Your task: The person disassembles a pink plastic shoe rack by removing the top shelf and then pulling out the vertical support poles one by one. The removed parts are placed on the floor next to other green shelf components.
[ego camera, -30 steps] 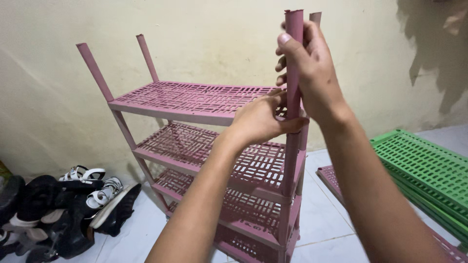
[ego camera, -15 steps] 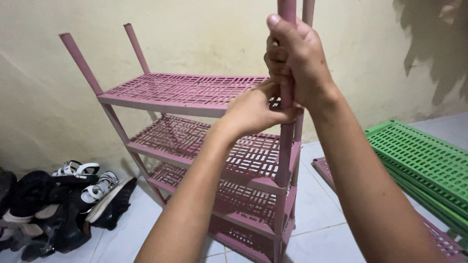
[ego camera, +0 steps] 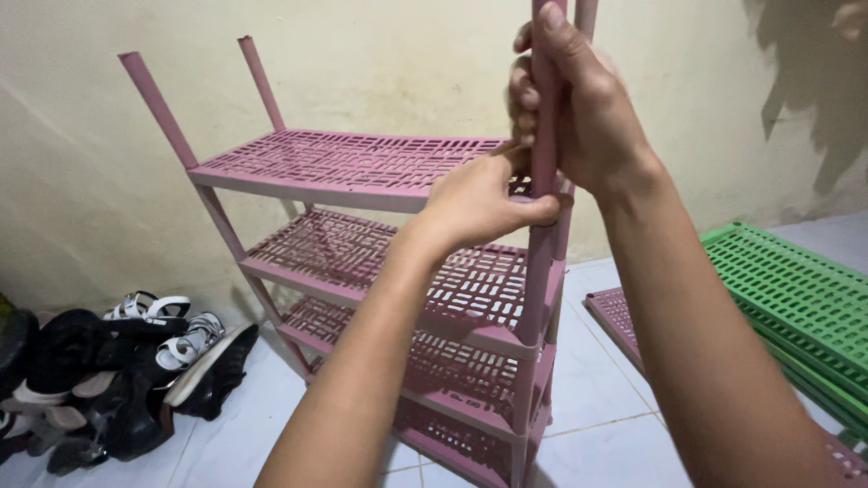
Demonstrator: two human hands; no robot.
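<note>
Right hand (ego camera: 583,113) is wrapped around the near right post (ego camera: 543,136) of the pink plastic rack (ego camera: 362,172), gripping above the top shelf. Fingers curl round the far side of the post and the thumb lies along its near face, pointing up. The post runs out of the top edge of the view, so its upper end cannot be checked.

Left hand (ego camera: 479,203) is closed on the same post directly below the right hand, at the near right corner of the top shelf (ego camera: 353,163). Thumb presses across the front of the post; the remaining fingers are bunched together against the shelf corner. Whether they pinch the post alone or the corner socket as well cannot be told, as the hand covers the joint. The 2 hands touch or nearly touch.

The rack stands on white floor tiles (ego camera: 588,398) against a cream wall (ego camera: 380,72). 4 slotted shelves are visible, stacked one above another. 2 bare posts (ego camera: 158,108) rise from the left corners of the top shelf and lean slightly left. A 2nd post stands just behind the gripped one.

Floor, right side: green slotted panels (ego camera: 796,289) lie stacked flat, with a pink slotted panel (ego camera: 619,316) lying beneath or beside them, well apart from the rack base.

Floor, lower left: a pile of dark and white shoes and sandals (ego camera: 117,370), near the rack's left legs.
</note>
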